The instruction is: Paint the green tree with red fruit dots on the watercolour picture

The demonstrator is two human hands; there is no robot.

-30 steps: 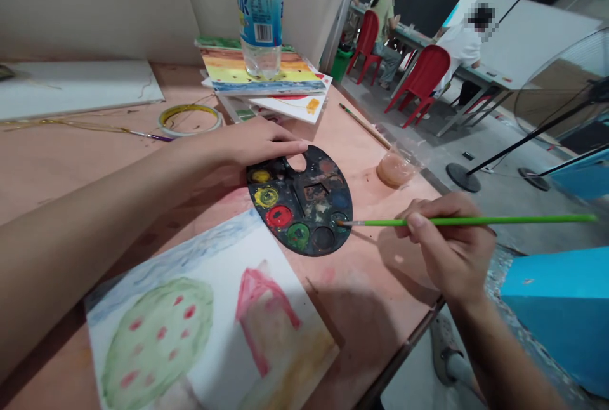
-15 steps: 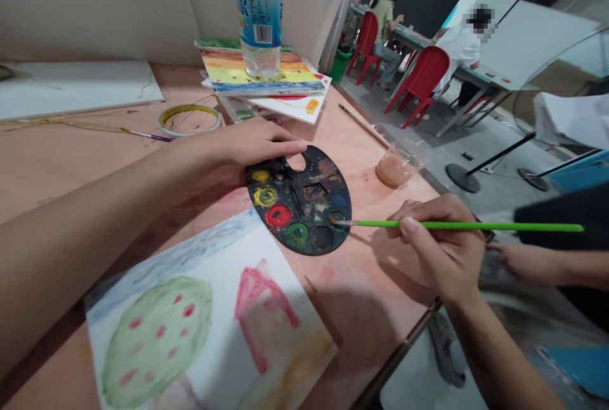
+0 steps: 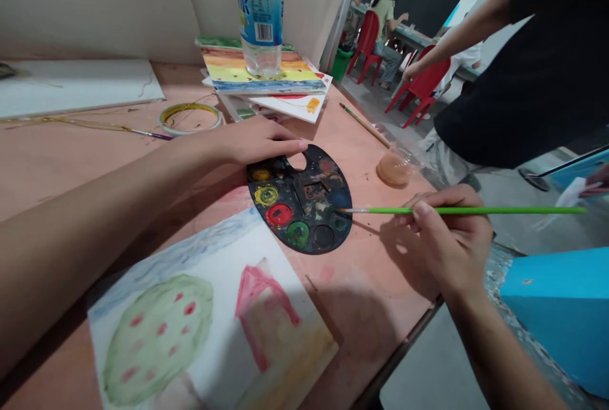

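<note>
Between the fingers of my right hand (image 3: 451, 238) is a thin green paintbrush (image 3: 499, 211), held level and pointing left. Its bristle tip is at the dark wells on the right side of a black paint palette (image 3: 311, 232). My left hand (image 3: 259, 139) holds the palette's far left edge, one finger lying near the thumb hole; its other fingers are partly hidden. Yellow, red and green paint fill some wells. Below the palette lies a painting (image 3: 223, 270) with a green, red-dotted tree shape, a pink house outline and blue strokes along its top.
A clear bottle (image 3: 262, 23) stands on stacked paintings (image 3: 219, 67) at the back. A tape roll (image 3: 166, 124), a wooden-handled brush (image 3: 366, 125) and a cup of brownish water (image 3: 394, 169) sit on the table. A person in black (image 3: 528, 86) stands right, by a blue box (image 3: 556, 321).
My right hand and brush have shifted slightly up, the tip moving to a spot higher on the palette. A person in black has come into view at right. My left hand stays put.
</note>
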